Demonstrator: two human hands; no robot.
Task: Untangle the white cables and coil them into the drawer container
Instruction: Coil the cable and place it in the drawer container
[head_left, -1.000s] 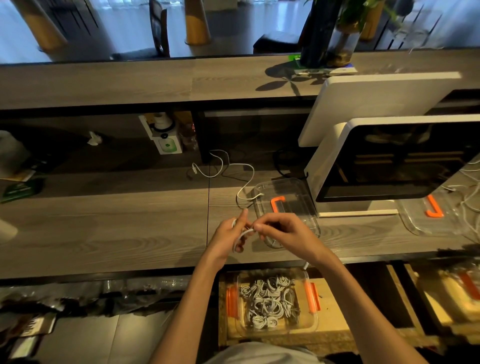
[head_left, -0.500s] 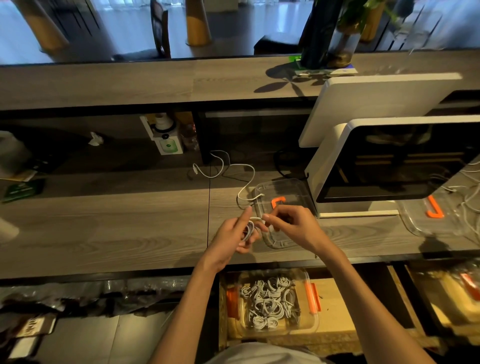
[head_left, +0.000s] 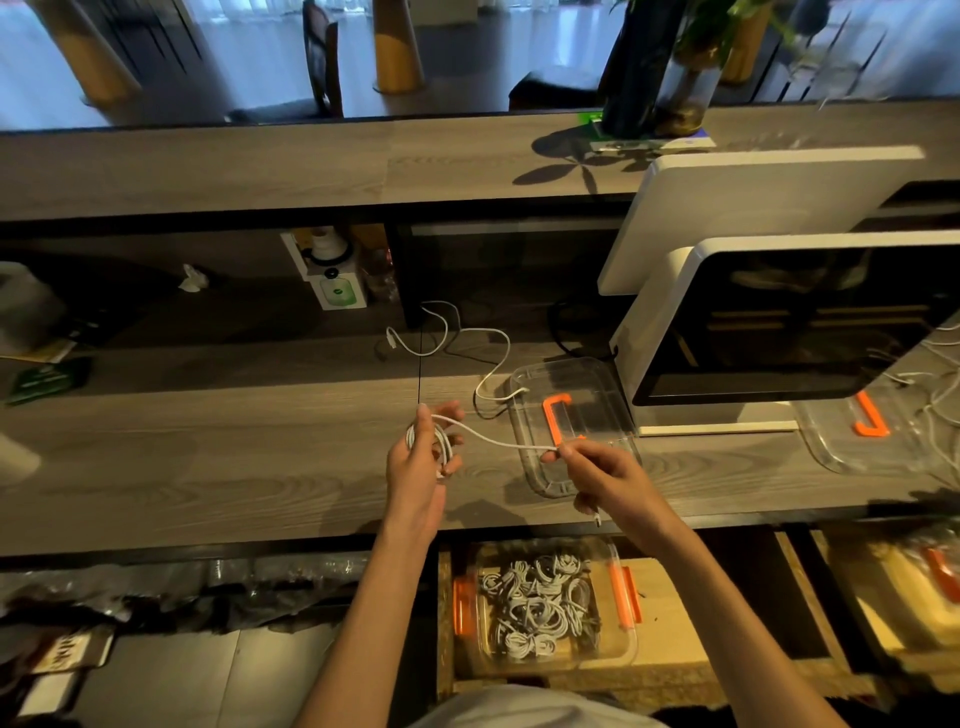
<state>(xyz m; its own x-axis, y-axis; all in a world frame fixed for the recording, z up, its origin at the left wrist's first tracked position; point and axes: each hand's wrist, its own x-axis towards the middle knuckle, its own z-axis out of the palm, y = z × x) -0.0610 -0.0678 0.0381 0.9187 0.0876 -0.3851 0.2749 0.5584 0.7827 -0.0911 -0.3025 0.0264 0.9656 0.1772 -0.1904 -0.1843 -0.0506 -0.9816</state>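
A thin white cable (head_left: 488, 440) is wound in a few loose loops around the fingers of the left hand (head_left: 422, 462), which is curled round the coil above the grey wood-grain desk (head_left: 208, 457). From the coil a free stretch runs right to the right hand (head_left: 605, 475), which pinches it between thumb and fingertips. Just behind the right hand lies a clear plastic lid with an orange clip (head_left: 571, 415). Below the desk edge, an open wooden drawer (head_left: 670, 639) holds a clear plastic container (head_left: 621, 657) full of coiled white cables (head_left: 535, 605). Another loose white cable (head_left: 467, 343) snakes on the desk behind the lid.
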